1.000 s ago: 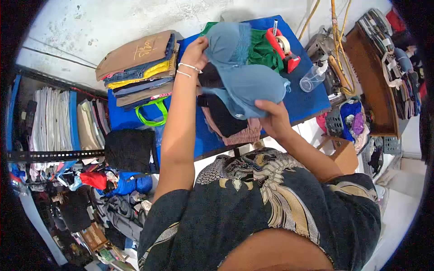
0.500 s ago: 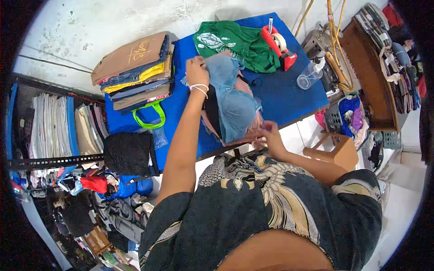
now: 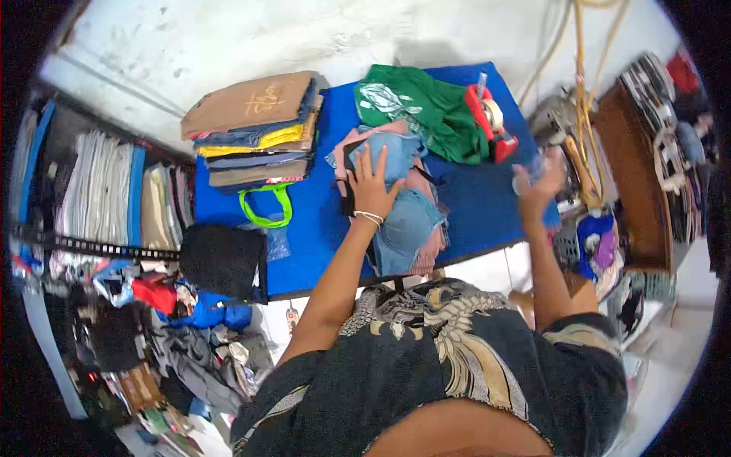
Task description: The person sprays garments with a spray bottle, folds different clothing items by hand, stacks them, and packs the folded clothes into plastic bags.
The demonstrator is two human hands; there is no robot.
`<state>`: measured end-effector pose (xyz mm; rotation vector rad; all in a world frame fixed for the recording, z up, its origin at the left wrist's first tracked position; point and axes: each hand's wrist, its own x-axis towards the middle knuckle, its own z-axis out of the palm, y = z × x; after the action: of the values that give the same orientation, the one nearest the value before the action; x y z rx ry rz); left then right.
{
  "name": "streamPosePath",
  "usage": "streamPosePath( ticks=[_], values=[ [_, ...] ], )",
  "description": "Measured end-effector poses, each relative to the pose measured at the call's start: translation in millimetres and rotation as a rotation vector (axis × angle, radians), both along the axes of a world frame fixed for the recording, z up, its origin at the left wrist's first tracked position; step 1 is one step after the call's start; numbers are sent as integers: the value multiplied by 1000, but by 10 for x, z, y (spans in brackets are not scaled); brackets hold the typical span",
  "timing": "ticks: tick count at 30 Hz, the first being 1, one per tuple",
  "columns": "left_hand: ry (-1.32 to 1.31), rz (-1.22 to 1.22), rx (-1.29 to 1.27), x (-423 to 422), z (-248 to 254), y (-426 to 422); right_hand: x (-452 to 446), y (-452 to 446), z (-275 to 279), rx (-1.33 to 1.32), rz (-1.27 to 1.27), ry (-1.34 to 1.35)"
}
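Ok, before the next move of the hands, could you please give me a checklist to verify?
1. Left hand flat on the blue padded bra: ok.
2. Bra lying on the pink and black fabric garments: ok.
3. Right hand gripping the clear plastic bottle: cannot tell, blurred.
4. Red tape dispenser apart from the green printed cloth: not ok, they appear to touch.
5. Brown-topped clothes stack standing: ok.

Clothes stack (image 3: pixel 255 122) left; bra (image 3: pixel 407 232) right

Yel. txt (image 3: pixel 265 100) on brown cloth (image 3: pixel 219 111); illegible (blurry)
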<state>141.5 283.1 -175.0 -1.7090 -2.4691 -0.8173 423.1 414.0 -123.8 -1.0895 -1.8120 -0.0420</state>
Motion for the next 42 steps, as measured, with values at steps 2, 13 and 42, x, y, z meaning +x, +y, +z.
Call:
streamPosePath(
  ticks=[2, 13, 42],
  values=[
    [-21, 10, 12, 14, 8, 24, 391, 559, -287, -54, -43, 93],
    [-23, 118, -106, 98, 255, -164, 432, 588, -373, -1017, 706, 227],
    [344, 122, 104, -2274, 950, 289, -2243, 42, 667, -748, 903, 294]
  ],
)
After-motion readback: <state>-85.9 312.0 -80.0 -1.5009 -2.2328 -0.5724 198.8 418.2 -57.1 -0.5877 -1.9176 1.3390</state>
